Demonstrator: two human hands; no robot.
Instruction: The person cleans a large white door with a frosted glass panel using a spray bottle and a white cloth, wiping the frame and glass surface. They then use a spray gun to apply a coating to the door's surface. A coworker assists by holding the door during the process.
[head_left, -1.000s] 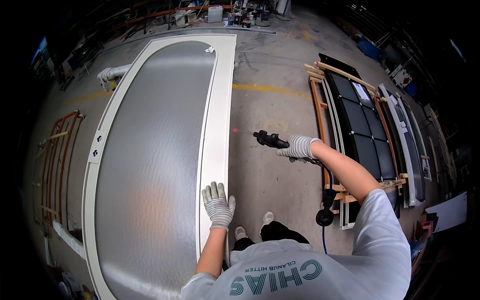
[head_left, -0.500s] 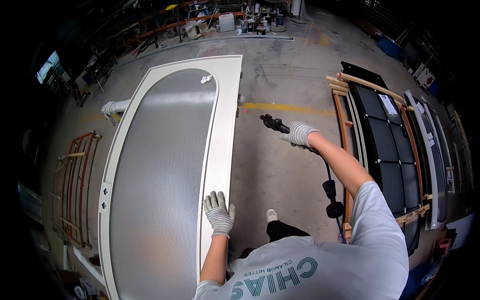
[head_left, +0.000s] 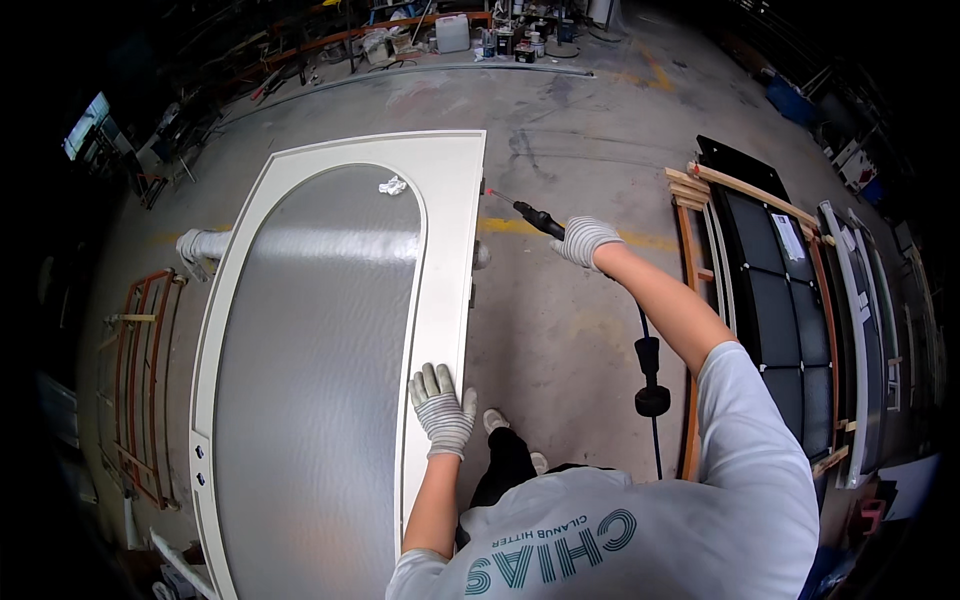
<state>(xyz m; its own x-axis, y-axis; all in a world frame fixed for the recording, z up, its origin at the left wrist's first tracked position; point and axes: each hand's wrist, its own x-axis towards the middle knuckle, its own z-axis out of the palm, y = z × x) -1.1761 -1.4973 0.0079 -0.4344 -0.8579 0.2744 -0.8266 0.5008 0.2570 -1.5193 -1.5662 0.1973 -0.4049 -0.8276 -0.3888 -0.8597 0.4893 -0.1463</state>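
Observation:
A large white door [head_left: 440,300] lies flat, with an arched pane of rippled glass [head_left: 310,370] in it. My gloved left hand [head_left: 442,412] rests flat on the door's right border, fingers spread, holding nothing. My gloved right hand [head_left: 586,242] is closed around a black hand tool [head_left: 540,221] whose thin rod has a red tip. That tip is close to the door's right edge near its far end; I cannot tell whether they touch. A dark cord or hose [head_left: 652,400] with black bulky fittings hangs below my right wrist. Crumpled white material [head_left: 393,186] lies on the glass.
A wrapped support bar [head_left: 205,245] runs beneath the door. Black panels [head_left: 770,270] lean with wooden strips [head_left: 740,185] at the right. An orange metal rack [head_left: 145,390] stands at the left. Cans and a white jug [head_left: 453,33] sit on the floor beyond the door.
My right hand and the tool have shifted left, bringing the red tip nearer the door's far right corner. My left hand still rests on the border. A foot has stepped forward and left.

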